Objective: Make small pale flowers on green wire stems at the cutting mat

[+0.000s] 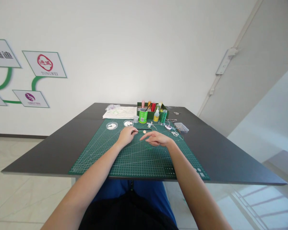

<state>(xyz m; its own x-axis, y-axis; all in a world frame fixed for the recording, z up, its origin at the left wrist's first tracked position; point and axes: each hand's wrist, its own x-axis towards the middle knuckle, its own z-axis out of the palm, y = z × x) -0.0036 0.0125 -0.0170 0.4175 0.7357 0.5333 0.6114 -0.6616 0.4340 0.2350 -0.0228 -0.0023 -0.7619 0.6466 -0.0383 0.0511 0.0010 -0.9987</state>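
My left hand (128, 135) is closed in a pinch on a thin wire stem, which points right and ends in a small pale pink flower (144, 131). To the right of it, my right hand (156, 138) hovers over the green cutting mat (134, 163). Its index finger stretches left and the other fingers bend loosely, with nothing visible between them. Just below that hand a bit of bright green thread (149, 147) shows; whether it touches the fingers I cannot tell. Behind both hands lies a dark thin rod (144, 129).
Two shallow dishes (112, 126) with small pieces stand left. Further back are a green can (143, 115), a glue bottle (156, 115), a green thread spool (164, 116) and a green box (139, 105) of spools. White scissors (175, 133) and a clear case (181, 127) lie right.
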